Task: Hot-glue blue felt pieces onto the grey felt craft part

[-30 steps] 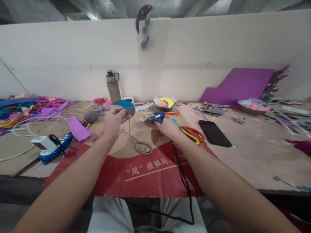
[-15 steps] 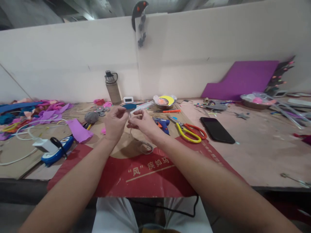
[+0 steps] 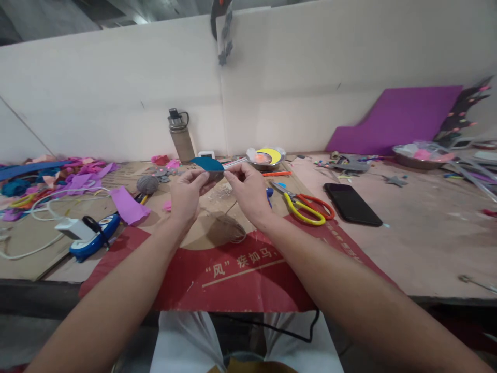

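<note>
My left hand (image 3: 187,194) pinches a teal felt piece (image 3: 207,164) with a curved top, a grey strip showing along its lower edge. My right hand (image 3: 248,191) is closed, thumb and fingertips together at the right end of that felt. A thin grey yarn (image 3: 232,208) hangs from beneath the right hand to a loose coil (image 3: 236,236) on the brown and red paper sheet (image 3: 182,280). The fingers partly hide where yarn and felt meet. A blue glue gun (image 3: 269,192) lies mostly hidden behind my right hand.
Scissors with yellow and red handles (image 3: 305,207) and a black phone (image 3: 352,204) lie to the right. A bottle (image 3: 180,137) stands at the back, near a bowl (image 3: 267,165) with a yellow crescent. Felt scraps (image 3: 87,178) and a blue power strip (image 3: 97,240) are at left.
The teal felt has tilted up and shows more of its face. My right hand has shifted right and up, its fingers now at the felt's right end. The view has shifted slightly.
</note>
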Motion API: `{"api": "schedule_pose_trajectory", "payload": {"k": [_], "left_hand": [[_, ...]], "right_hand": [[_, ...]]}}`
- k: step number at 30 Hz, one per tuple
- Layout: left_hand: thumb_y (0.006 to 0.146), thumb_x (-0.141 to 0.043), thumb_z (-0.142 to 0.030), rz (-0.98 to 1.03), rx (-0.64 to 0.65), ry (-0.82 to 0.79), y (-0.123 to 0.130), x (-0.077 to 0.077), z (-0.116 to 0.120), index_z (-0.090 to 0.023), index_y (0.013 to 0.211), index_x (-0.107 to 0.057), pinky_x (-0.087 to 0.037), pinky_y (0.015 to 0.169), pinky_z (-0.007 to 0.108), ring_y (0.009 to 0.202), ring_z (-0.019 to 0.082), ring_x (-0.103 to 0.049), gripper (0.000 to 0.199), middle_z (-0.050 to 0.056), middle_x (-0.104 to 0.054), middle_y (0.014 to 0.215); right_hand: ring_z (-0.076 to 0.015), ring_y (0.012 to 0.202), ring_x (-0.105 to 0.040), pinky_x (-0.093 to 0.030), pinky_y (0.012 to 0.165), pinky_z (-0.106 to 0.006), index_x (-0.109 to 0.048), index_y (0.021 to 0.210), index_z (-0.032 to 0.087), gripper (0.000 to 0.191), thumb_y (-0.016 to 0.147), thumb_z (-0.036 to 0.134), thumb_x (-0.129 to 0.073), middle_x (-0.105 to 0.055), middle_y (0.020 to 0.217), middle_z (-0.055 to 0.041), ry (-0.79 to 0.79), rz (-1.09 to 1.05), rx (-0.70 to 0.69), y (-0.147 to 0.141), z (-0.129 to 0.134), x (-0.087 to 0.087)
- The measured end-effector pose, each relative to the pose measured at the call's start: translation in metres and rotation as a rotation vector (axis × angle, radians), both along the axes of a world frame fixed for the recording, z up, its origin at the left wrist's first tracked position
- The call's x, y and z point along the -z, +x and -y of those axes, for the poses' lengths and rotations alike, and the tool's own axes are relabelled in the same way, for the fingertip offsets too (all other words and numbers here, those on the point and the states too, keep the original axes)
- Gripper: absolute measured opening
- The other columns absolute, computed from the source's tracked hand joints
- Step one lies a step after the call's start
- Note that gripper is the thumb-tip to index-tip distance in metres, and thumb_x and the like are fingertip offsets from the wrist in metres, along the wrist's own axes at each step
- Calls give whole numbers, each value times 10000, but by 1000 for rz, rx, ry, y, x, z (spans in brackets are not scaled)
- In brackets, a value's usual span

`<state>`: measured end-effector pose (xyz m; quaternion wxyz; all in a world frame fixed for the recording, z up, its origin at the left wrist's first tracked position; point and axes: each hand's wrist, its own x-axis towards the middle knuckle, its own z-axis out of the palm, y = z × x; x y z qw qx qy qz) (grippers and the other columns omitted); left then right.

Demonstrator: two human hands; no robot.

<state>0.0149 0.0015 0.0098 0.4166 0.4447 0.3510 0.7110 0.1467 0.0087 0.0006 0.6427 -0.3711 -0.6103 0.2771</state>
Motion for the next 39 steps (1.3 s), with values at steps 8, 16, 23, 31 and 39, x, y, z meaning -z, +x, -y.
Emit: {"api": "schedule_pose_trajectory", "payload": {"k": [8, 16, 23, 31, 39], "left_hand": [[609, -722, -123, 141, 71, -100, -3, -1, -2, -159, 680, -593, -597, 698, 299, 677, 131, -663, 152, -10, -649, 702], [632, -696, -134, 142, 145, -136, -4, 2, -4, -169, 712, -557, -590, 698, 277, 706, 139, -671, 164, -7, -656, 726], [631, -698, -155, 110, 158, -164, -4, 3, -3, -178, 724, -553, -586, 728, 284, 724, 139, -673, 174, -6, -665, 741], [629, -706, -140, 131, 175, -169, -3, 3, -2, -172, 739, -567, -597, 711, 289, 725, 152, -687, 180, 2, -684, 753], [673, -714, -172, 80, 226, -164, -3, 3, -2, -161, 740, -592, -601, 715, 296, 721, 156, -697, 140, 34, -717, 765]], "right_hand": [[-126, 693, -489, -389, 685, -287, -597, 786, 188, 81, 823, 259, -584, -578, 744, 9, 34, 40, 2, 2, 1, 5], [-131, 722, -489, -390, 702, -289, -584, 787, 201, 97, 836, 284, -576, -574, 769, 6, 60, 16, 27, 4, -4, 8], [-129, 718, -479, -386, 697, -281, -577, 779, 208, 105, 843, 291, -572, -573, 766, 6, 51, -23, 5, 6, -2, 5], [-118, 668, -449, -371, 661, -273, -668, 847, 192, 139, 824, 303, -587, -568, 723, 14, 7, -75, -53, 6, -5, 5], [-106, 620, -426, -355, 620, -261, -670, 763, 171, 131, 763, 285, -604, -525, 631, 35, -106, -139, -72, 9, -8, 2]]}}
